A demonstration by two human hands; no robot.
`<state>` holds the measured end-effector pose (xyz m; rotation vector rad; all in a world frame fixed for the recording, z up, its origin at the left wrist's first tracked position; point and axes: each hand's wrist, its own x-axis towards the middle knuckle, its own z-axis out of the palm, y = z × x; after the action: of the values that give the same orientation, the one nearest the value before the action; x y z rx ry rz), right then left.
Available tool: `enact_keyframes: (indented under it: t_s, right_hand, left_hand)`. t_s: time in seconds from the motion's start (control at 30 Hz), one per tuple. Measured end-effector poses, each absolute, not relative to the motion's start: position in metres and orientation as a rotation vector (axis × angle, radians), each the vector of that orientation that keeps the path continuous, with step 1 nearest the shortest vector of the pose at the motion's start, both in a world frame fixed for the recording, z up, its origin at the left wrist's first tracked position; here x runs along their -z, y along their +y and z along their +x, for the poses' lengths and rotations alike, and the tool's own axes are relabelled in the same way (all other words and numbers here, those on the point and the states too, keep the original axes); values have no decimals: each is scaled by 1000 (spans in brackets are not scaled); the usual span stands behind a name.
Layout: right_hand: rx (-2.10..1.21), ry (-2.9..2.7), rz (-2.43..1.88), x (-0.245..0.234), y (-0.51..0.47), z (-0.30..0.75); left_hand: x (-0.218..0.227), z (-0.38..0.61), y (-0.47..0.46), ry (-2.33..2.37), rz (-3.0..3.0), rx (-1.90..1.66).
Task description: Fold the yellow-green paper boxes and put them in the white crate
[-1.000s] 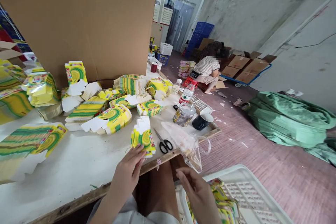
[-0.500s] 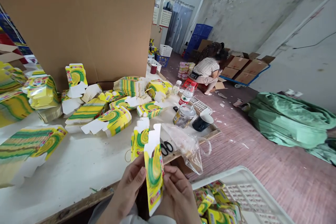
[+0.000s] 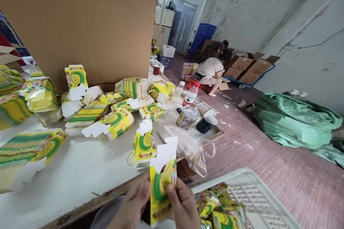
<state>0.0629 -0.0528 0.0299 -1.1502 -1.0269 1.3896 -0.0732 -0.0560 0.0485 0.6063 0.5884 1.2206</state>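
A yellow-and-green printed carton is held upright in front of me, its white end flaps standing open at the top. My right hand pinches its right side, the thumb pressed on the front face. At the carton's left edge my left hand grips it with thumb and fingers; some of those fingertips are hidden behind it. Just beyond, a small stack of similar flat cartons sits on the white table.
Bundled flat cartons cover the table's back and left. To the right are a plastic bag, a lidded jar, a dark mug and a water bottle. A white crate of filled-looking cartons stands at lower right. A person crouches farther off.
The carton has turned to show more of its broad face and opened out from a flatter shape. My right thumb has moved onto its front. Cartons behind are more exposed.
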Motion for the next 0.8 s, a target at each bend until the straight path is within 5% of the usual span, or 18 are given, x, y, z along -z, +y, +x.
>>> enact_keyframes:
  t_s: [0.2,0.57,0.8]
  right_hand:
    - [-1545,-892,-1151,-25,-55,58]
    - [-979,-1398,-1249,-30,-54,69]
    - [-1016,-1384,-1235,-18,-55,66]
  left_hand:
    - [-49,-83,-55,527,712,-1169]
    - [-42,-75,-47,701,482,-1333]
    - [-44,-73,-49,961,688,-1356]
